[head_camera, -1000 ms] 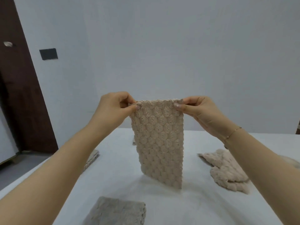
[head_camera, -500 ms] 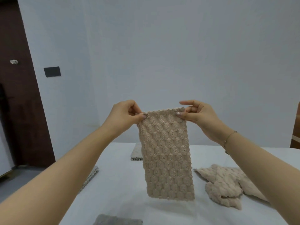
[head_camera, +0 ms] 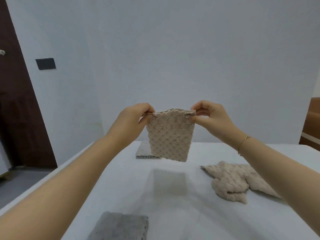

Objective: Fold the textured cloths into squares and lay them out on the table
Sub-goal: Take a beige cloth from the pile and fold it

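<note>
Head view: white table (head_camera: 121, 184) spans the lower frame, and I see a pale blue-white wall (head_camera: 173, 49) behind it and a dark brown door (head_camera: 19, 118) at left. My left hand (head_camera: 133, 116) and right hand (head_camera: 210, 115) each pinch a top corner of the beige textured cloth (head_camera: 170, 135), which hangs folded above the table, clear of it. A grey folded cloth (head_camera: 121, 227) lies near me, a pale folded cloth (head_camera: 143, 151) at the far edge, and an unfolded beige cloth (head_camera: 230, 181) to the right. A black wall plate (head_camera: 45, 63) sits beside the door.
</note>
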Tool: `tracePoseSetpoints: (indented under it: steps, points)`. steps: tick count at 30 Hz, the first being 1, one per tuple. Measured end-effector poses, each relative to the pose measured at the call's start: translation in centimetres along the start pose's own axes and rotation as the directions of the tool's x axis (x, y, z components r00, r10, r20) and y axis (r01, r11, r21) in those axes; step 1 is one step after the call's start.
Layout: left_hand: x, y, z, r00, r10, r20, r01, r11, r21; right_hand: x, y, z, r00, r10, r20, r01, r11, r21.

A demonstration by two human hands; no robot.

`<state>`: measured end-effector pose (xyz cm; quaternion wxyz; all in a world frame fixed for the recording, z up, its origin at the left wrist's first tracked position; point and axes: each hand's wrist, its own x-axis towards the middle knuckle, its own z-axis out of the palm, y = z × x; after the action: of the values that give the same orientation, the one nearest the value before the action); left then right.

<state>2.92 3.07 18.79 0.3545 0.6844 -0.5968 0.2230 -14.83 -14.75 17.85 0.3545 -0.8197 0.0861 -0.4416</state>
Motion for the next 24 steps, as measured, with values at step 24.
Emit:
tracePoseSetpoints:
  steps: [24]
  points:
    - [-17.1, 3.9, 4.3, 0.609, -0.244, 0.755, 0.627, 0.731, -0.269, -19.6, 3.7, 1.0, 0.664, 0.505, 0.552, -0.670, 0.730, 0.138]
